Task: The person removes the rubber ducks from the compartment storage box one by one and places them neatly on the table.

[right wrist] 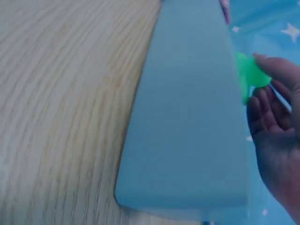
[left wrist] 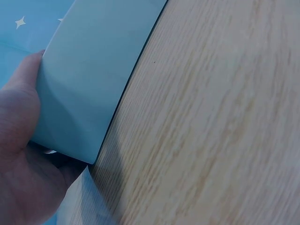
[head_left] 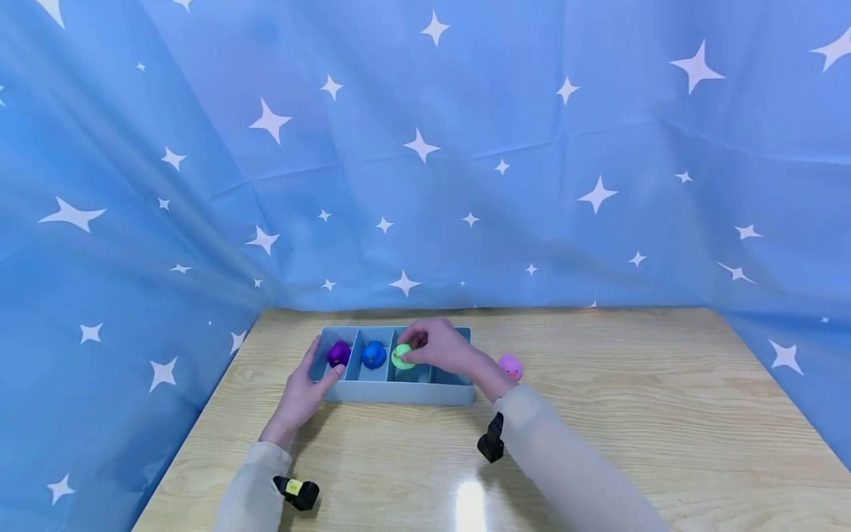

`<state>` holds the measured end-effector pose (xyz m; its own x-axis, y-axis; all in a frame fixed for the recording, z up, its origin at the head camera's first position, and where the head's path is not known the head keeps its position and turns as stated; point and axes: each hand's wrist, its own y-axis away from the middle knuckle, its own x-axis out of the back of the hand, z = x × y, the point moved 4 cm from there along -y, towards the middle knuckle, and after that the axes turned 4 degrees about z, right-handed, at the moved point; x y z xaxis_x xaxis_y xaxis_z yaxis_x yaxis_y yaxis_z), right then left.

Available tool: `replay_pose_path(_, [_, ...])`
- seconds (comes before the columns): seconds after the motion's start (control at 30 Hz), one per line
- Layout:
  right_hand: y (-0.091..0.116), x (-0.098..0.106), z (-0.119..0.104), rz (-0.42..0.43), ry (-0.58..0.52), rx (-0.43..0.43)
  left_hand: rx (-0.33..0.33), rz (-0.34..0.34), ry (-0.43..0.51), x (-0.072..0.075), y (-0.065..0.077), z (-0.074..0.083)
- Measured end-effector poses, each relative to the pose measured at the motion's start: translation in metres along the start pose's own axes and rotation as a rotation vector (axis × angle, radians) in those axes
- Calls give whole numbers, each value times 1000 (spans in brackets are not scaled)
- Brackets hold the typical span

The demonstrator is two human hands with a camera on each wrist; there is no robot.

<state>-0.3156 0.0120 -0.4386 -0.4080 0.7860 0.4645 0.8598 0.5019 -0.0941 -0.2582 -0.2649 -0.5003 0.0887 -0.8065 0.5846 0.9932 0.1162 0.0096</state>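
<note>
A blue-grey divided box stands on the table. My left hand grips its left end, thumb on the front rim and fingers along the side; the left wrist view shows the thumb over the wall's top edge. My right hand pinches a green toy duck over the third compartment from the left. The same green duck shows above the box's rim in the right wrist view. In the leftmost compartment sits a purple toy duck, and a blue toy duck occupies the second.
A pink toy duck lies on the wooden table, right of the box and beside my right forearm. Behind and to the left hangs a blue cloth with white stars. The table's back edge runs just beyond the box.
</note>
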Motion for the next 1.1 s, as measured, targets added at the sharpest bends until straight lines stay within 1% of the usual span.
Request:
replay_pose_path(0.13, [6, 19, -5, 86, -143, -18, 0, 7, 5, -3, -2, 2])
replay_pose_path(0.23, [10, 32, -9, 126, -175, -29, 4, 1, 0, -3, -1, 2])
replay_pose_path(0.3, [14, 41, -10, 136, -182, -40, 5, -8, -6, -4, 0, 2])
replay_pose_path(0.47, [28, 61, -10, 141, -160, -44, 3, -22, -7, -5, 0, 2])
replay_pose_path(0.67, [43, 84, -7, 151, -125, -1, 1, -6, -5, -1, 0, 2])
replay_pose_path(0.87, [58, 103, 2, 165, -98, 33, 11, -19, -15, 0, 1, 4])
replay_pose_path(0.97, [65, 110, 8, 169, -71, 33, 10, -18, -16, -1, 1, 4])
replay_pose_path(1.1, [75, 118, 15, 179, -42, 7, 11, -24, -25, -2, 1, 4])
